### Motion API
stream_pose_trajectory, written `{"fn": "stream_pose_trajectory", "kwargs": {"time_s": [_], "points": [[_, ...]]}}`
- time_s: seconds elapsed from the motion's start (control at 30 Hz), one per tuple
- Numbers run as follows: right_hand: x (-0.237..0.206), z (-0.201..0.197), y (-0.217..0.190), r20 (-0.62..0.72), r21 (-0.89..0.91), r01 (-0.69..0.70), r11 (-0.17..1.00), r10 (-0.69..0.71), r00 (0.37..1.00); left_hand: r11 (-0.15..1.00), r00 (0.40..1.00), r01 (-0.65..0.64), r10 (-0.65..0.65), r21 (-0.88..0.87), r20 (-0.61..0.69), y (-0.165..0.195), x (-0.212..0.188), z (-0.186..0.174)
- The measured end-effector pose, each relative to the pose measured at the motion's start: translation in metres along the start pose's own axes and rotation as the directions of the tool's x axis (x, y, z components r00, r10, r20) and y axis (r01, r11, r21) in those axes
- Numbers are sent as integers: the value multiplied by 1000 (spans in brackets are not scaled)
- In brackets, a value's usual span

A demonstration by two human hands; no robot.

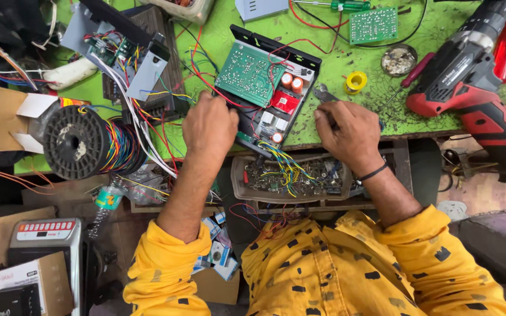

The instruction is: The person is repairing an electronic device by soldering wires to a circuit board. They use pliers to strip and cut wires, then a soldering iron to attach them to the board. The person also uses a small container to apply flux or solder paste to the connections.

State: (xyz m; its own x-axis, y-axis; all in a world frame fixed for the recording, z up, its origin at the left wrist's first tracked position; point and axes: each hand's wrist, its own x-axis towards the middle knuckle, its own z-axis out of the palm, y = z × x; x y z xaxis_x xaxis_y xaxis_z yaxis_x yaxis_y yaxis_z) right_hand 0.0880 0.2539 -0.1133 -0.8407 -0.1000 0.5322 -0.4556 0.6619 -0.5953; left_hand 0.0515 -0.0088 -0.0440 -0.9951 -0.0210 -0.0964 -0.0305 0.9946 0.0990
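Fingers of the left hand (209, 126) pin the black chassis (276, 99) with its green circuit board (247, 73) steady on the green tabletop (370, 111), while the right hand (349, 131) closes around pliers (323, 93) beside it.

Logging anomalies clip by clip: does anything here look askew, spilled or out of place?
Mostly clutter. The open black chassis sits askew, overhanging the bench edge, steadied by the left hand; the right hand rests beside it. Coloured wires spill into the parts tray below. No visible damage.
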Motion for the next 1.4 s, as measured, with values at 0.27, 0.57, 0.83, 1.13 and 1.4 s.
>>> {"fn": "stream_pose_trajectory", "kwargs": {"time_s": [0.27,0.57,0.83,1.13,1.4], "points": [[1,-1,-2,2,-11,-13,1000,13,1000,971,996,-69,79,-230,37,-13,-7,-10],[3,-3,-5,1,-24,0,1000,0,1000,375,996,5,-89,-927,-31,-56,4,11],[4,-5,-6,0,-32,1,1000,-1,1000,731,861,-320,-42,-602,-507,-67,1,-1],[6,-5,-8,2,-29,-8,1000,8,1000,-277,878,-370,-416,-887,-236,-78,17,-17],[6,-6,-8,2,-19,0,1000,0,1000,9,995,-67,-76,-998,-67,-53,22,-8]]}}
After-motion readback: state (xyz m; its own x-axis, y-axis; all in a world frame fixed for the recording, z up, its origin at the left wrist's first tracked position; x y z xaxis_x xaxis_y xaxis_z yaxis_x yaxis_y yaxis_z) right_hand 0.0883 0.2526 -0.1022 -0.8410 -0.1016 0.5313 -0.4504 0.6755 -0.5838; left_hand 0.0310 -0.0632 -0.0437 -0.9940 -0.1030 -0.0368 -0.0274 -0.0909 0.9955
